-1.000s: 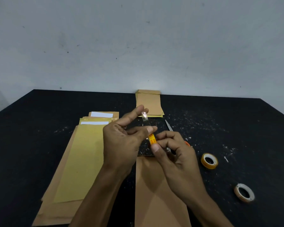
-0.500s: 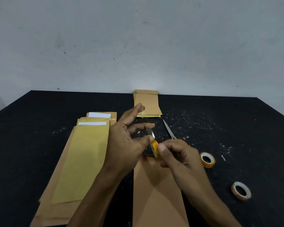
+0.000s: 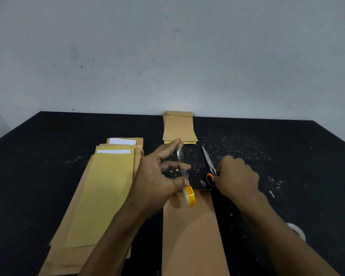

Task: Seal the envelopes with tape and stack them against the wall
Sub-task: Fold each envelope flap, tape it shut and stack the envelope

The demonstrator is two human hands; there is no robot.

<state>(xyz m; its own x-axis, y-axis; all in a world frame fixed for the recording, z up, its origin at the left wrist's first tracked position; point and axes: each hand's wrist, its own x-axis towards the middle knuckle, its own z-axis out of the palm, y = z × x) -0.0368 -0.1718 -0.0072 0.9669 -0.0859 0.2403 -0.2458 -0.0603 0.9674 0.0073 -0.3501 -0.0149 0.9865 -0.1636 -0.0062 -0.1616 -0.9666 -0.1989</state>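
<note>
Clearly the cutting step is in hand. The left hand (image 3: 157,176) pinches a pulled-out strip of clear tape (image 3: 181,162) taut between forefinger and thumb, with the tape roll (image 3: 189,195) dangling at the near end, just above the top edge of the brown envelope (image 3: 191,236) lying on the black table (image 3: 48,156). The right hand (image 3: 235,176) curls onto the orange handles of the scissors (image 3: 208,164) — lying flat on the table. Next comes lifting them and snipping the strip near the roll. Sealed envelopes (image 3: 178,127) sit stacked against the wall (image 3: 167,56); unsealed ones (image 3: 100,196) wait at left.

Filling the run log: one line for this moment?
left hand: holds tape strip | right hand: grips scissors | envelope: unsealed
</note>
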